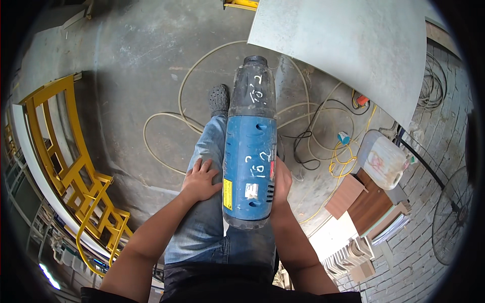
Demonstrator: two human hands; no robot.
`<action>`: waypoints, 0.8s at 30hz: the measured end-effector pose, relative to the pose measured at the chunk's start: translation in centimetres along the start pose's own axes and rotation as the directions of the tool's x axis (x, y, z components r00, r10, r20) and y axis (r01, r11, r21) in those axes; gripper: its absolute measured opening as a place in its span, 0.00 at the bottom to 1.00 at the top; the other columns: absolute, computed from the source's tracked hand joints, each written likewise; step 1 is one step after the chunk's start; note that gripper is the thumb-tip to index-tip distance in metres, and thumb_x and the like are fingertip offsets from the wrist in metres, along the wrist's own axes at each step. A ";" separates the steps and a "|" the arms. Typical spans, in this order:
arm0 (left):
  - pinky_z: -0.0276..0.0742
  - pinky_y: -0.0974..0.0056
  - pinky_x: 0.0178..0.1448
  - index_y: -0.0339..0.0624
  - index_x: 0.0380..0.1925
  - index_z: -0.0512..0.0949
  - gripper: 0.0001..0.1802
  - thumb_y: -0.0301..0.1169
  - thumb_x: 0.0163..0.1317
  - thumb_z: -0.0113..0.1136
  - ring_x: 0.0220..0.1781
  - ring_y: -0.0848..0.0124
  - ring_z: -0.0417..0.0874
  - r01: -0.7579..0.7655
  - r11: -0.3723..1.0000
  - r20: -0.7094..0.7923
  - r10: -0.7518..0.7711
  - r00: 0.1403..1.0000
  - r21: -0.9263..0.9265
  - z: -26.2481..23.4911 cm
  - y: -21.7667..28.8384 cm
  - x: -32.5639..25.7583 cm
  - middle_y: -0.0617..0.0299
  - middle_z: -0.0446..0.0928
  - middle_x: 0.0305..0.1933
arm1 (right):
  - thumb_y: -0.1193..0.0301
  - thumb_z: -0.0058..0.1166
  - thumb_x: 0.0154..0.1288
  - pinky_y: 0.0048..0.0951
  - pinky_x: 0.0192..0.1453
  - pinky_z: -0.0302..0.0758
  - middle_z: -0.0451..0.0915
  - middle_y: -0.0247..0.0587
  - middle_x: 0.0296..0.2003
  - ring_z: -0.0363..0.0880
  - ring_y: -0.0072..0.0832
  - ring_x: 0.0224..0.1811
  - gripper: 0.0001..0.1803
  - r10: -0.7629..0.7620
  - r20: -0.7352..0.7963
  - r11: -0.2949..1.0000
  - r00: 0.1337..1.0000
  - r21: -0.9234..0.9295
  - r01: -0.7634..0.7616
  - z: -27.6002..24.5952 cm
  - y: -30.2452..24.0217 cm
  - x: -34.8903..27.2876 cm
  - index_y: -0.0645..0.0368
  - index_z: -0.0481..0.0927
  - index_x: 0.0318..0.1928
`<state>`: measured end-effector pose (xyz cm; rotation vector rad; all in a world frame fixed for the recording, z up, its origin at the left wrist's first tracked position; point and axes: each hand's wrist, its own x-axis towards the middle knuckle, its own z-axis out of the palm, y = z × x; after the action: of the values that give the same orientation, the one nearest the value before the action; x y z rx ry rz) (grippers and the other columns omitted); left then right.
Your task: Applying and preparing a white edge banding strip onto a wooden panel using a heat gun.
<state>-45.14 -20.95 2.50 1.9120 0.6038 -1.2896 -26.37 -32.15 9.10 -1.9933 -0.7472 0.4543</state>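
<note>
A blue heat gun [247, 166] with a black nozzle end rises close in front of me, its nozzle pointing away and its back toward my body. White hand-drawn marks and a yellow label show on its casing. My right hand [283, 182] is closed around it at its right side; the body of the tool hides most of the fingers and the handle. My left hand [201, 183] lies on my left knee, fingers spread over the jeans [194, 232], holding nothing.
A pale hose [179, 96] loops over the concrete floor. At upper right juts a large grey panel [343, 45]. A yellow metal frame [76, 146] stands left. To the right are a whitish plastic jug [381, 159], wood boards [371, 202], cords [341, 159] and a fan [454, 217].
</note>
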 end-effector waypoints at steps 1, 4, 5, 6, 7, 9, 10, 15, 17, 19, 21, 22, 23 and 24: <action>0.52 0.42 0.74 0.57 0.60 0.73 0.31 0.56 0.58 0.55 0.78 0.53 0.45 -0.004 1.000 0.004 0.004 1.000 -0.004 0.2 -0.1 0.1 0.58 0.52 0.75 | 0.77 0.56 0.49 0.39 0.29 0.69 0.73 0.50 0.25 0.74 0.47 0.25 0.09 0.002 -0.016 1.000 1.000 0.013 -0.002 -0.1 -0.4 0.4 0.68 0.74 0.32; 0.52 0.42 0.74 0.56 0.60 0.73 0.31 0.55 0.58 0.54 0.78 0.53 0.45 -0.020 1.000 0.000 0.020 1.000 0.018 1.9 -1.0 0.7 0.59 0.52 0.75 | 0.75 0.58 0.50 0.40 0.29 0.69 0.73 0.50 0.25 0.74 0.47 0.25 0.11 0.010 -0.036 1.000 0.999 0.019 -0.009 0.2 -0.6 0.8 0.68 0.74 0.33; 0.52 0.42 0.74 0.55 0.60 0.73 0.31 0.54 0.59 0.54 0.78 0.53 0.45 -0.032 0.999 -0.009 0.032 0.999 0.040 2.7 -1.5 1.0 0.59 0.52 0.76 | 0.75 0.58 0.50 0.40 0.29 0.69 0.73 0.50 0.25 0.74 0.47 0.25 0.11 -0.010 -0.045 0.999 0.999 0.030 0.012 0.4 -0.7 1.1 0.68 0.75 0.34; 0.52 0.42 0.74 0.55 0.60 0.73 0.31 0.54 0.59 0.54 0.78 0.53 0.45 -0.033 0.999 -0.006 0.033 0.999 0.043 3.0 -1.7 1.2 0.59 0.52 0.76 | 0.75 0.57 0.50 0.40 0.29 0.70 0.73 0.50 0.25 0.74 0.47 0.25 0.11 -0.030 -0.054 0.999 0.998 0.040 0.032 0.5 -0.7 1.2 0.68 0.75 0.34; 0.52 0.42 0.74 0.54 0.60 0.72 0.31 0.53 0.59 0.53 0.78 0.53 0.45 -0.041 0.999 -0.014 0.042 0.999 0.027 3.2 -1.9 1.4 0.59 0.52 0.76 | 0.75 0.58 0.49 0.40 0.30 0.71 0.75 0.51 0.27 0.75 0.47 0.26 0.12 -0.046 -0.045 0.999 0.998 0.011 0.046 0.5 -0.7 1.2 0.68 0.75 0.36; 0.52 0.42 0.74 0.51 0.60 0.72 0.30 0.53 0.61 0.51 0.78 0.53 0.45 -0.073 0.997 -0.052 0.072 0.996 -0.030 3.8 -2.2 1.5 0.59 0.52 0.76 | 0.75 0.58 0.49 0.40 0.30 0.71 0.75 0.51 0.27 0.75 0.47 0.27 0.13 -0.039 -0.033 0.999 0.999 -0.007 0.038 0.5 -0.8 1.1 0.68 0.75 0.36; 0.52 0.42 0.74 0.51 0.60 0.72 0.30 0.53 0.61 0.51 0.78 0.53 0.45 -0.072 0.997 -0.050 0.070 0.996 -0.027 3.9 -2.5 1.6 0.59 0.52 0.76 | 0.74 0.58 0.49 0.40 0.31 0.72 0.76 0.52 0.28 0.76 0.47 0.27 0.13 -0.035 -0.020 0.999 0.999 -0.025 0.034 0.5 -0.8 1.1 0.69 0.76 0.36; 0.52 0.42 0.74 0.53 0.61 0.71 0.31 0.54 0.60 0.50 0.78 0.53 0.45 -0.031 0.999 0.041 0.032 0.999 -0.023 2.1 -1.2 1.2 0.60 0.52 0.75 | 0.74 0.58 0.49 0.39 0.31 0.72 0.76 0.52 0.29 0.76 0.46 0.27 0.14 -0.014 -0.054 1.000 0.998 -0.012 0.014 0.4 -0.5 0.3 0.69 0.76 0.37; 0.52 0.42 0.74 0.54 0.61 0.71 0.31 0.54 0.61 0.50 0.78 0.53 0.45 -0.054 0.998 0.018 0.054 0.998 -0.011 3.0 -1.8 1.5 0.60 0.52 0.75 | 0.74 0.58 0.49 0.40 0.31 0.72 0.76 0.52 0.28 0.76 0.46 0.27 0.14 0.020 -0.045 1.000 0.999 0.013 -0.020 0.3 -0.5 0.3 0.69 0.76 0.37; 0.52 0.42 0.74 0.55 0.62 0.71 0.31 0.54 0.61 0.49 0.78 0.53 0.45 -0.065 0.998 -0.013 0.065 0.998 0.002 5.1 -3.4 2.3 0.60 0.52 0.75 | 0.74 0.58 0.49 0.40 0.30 0.72 0.76 0.52 0.28 0.76 0.46 0.27 0.14 -0.022 -0.066 1.000 0.998 0.008 0.023 0.8 -1.0 0.8 0.69 0.76 0.37; 0.52 0.42 0.74 0.55 0.61 0.72 0.29 0.53 0.62 0.49 0.78 0.53 0.45 -0.139 0.854 -0.154 0.070 0.986 -0.502 7.7 -5.7 3.5 0.60 0.52 0.75 | 0.75 0.57 0.49 0.40 0.30 0.72 0.76 0.52 0.28 0.76 0.47 0.26 0.14 -0.052 -0.059 0.998 0.997 0.028 0.054 1.4 -1.3 1.2 0.69 0.75 0.37; 0.52 0.42 0.74 0.55 0.61 0.72 0.29 0.53 0.62 0.49 0.78 0.53 0.45 -0.147 0.851 -0.145 0.084 0.986 -0.503 6.1 -4.0 3.0 0.60 0.52 0.75 | 0.75 0.57 0.49 0.40 0.30 0.72 0.76 0.52 0.28 0.76 0.47 0.26 0.14 -0.066 -0.054 0.998 0.996 0.012 0.066 1.1 -0.9 1.0 0.70 0.75 0.37; 0.52 0.42 0.74 0.55 0.62 0.71 0.30 0.53 0.62 0.48 0.78 0.53 0.45 -0.075 0.959 -0.033 0.069 0.997 -0.272 2.6 -0.9 1.9 0.60 0.52 0.76 | 0.75 0.57 0.50 0.40 0.30 0.72 0.76 0.52 0.28 0.76 0.48 0.26 0.14 -0.056 -0.044 0.998 0.997 -0.021 0.055 0.6 -0.4 0.7 0.70 0.75 0.37; 0.52 0.42 0.74 0.55 0.63 0.69 0.31 0.53 0.62 0.48 0.78 0.53 0.45 -0.012 1.000 0.057 0.013 0.998 -0.013 0.4 0.6 0.9 0.60 0.51 0.76 | 0.75 0.57 0.50 0.40 0.30 0.72 0.76 0.52 0.28 0.76 0.48 0.26 0.14 -0.055 -0.047 0.998 0.997 -0.024 0.054 0.5 -0.3 0.5 0.70 0.75 0.37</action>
<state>-44.60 -21.62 1.71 1.8595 0.5691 -1.3245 -26.39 -31.38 9.15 -1.9927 -0.7780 0.3669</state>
